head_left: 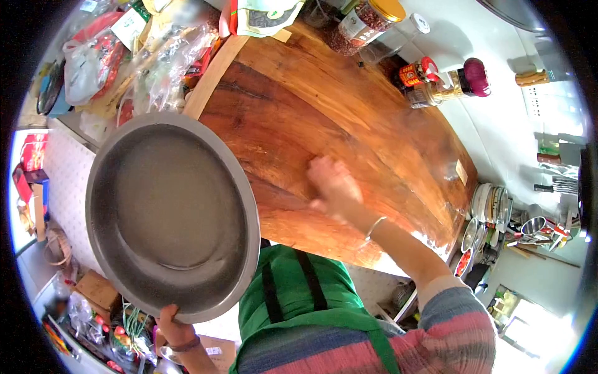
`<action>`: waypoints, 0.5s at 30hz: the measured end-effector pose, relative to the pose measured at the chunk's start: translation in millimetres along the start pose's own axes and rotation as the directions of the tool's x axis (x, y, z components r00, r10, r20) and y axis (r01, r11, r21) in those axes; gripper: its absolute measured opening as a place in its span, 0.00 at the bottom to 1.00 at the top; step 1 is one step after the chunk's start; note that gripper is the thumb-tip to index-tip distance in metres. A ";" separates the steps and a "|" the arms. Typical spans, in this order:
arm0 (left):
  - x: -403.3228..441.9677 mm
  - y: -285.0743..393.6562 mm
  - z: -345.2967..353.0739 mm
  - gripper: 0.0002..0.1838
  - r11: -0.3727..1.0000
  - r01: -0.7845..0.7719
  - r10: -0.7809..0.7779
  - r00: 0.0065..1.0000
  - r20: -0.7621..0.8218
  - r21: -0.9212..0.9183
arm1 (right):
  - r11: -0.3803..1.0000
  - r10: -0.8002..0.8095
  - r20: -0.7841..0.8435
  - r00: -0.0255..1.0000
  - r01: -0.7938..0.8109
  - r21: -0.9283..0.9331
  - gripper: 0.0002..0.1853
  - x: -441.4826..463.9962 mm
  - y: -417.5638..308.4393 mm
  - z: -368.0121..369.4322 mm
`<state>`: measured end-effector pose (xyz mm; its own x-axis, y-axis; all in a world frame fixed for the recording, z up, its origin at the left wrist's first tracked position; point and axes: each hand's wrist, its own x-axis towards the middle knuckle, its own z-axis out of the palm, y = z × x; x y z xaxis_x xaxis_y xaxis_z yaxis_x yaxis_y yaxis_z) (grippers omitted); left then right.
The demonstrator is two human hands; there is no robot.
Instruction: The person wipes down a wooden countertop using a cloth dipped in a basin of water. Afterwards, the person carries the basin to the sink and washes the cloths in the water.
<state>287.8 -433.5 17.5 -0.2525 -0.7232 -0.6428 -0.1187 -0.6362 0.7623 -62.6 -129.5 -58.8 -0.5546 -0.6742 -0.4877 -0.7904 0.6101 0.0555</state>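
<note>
A large grey round basin [99, 224] is tilted toward me on the left, over the table's near left edge. My left hand [173, 327] grips its lower rim, thumb on the inner side, the other fingers mostly hidden behind. No solid object shows inside the basin. Palm down over the brown wooden tabletop [355, 134], my right hand [336, 186] has its thumb apart from the fingers and holds nothing. It is slightly blurred, and it appears to touch the wood. A bracelet circles the right wrist.
Jars [374, 22], a red-labelled bottle [418, 73] and a purple onion [476, 77] line the back wall. Plastic bags [93, 68] crowd the upper left. Stacked plates [486, 202] stand at the right end. Knives [557, 186] hang on the right wall.
</note>
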 end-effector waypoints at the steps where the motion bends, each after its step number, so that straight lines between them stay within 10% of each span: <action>1: 0.5 -2.1 -6.5 0.29 1.000 0.012 -0.012 1.000 -0.008 0.014 | 0.963 0.157 -0.084 0.984 -0.172 -0.208 0.36 11.2 27.5 19.5; 3: -7.9 4.7 6.6 0.31 1.000 0.007 -0.007 1.000 0.010 0.010 | 0.952 0.281 -0.649 0.707 -0.121 0.280 0.33 70.3 82.9 8.1; 6: -9.7 0.1 9.4 0.32 0.997 0.079 -0.079 0.997 0.022 0.003 | 0.903 0.342 -0.664 0.665 -0.037 0.428 0.28 158.4 47.1 -44.6; 8: -9.7 4.8 10.9 0.31 0.995 0.095 -0.096 0.995 0.033 0.013 | 0.998 0.017 -0.660 0.751 0.027 0.057 0.34 140.6 -20.1 -21.1; 11: -15.2 6.5 26.7 0.30 0.999 0.049 -0.049 0.996 0.068 0.005 | 0.889 -0.175 -0.347 0.921 0.300 0.347 0.37 -1.0 -57.6 17.4; 13: -6.9 3.1 2.6 0.31 0.994 0.110 -0.111 0.991 0.076 0.012 | 0.976 0.065 -0.012 0.998 -0.061 0.210 0.36 -59.0 -3.6 43.5; 15: -1.0 -0.8 -4.4 0.31 0.993 0.116 -0.116 0.990 0.078 0.010 | 0.924 0.378 -0.469 0.798 -0.295 0.244 0.32 -50.1 95.3 92.9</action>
<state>292.4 -433.4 17.1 -0.3115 -0.6212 -0.7191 -0.1562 -0.7130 0.6835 -86.0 1.0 -110.0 -0.8637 -0.5025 0.0400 -0.5034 0.8639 -0.0171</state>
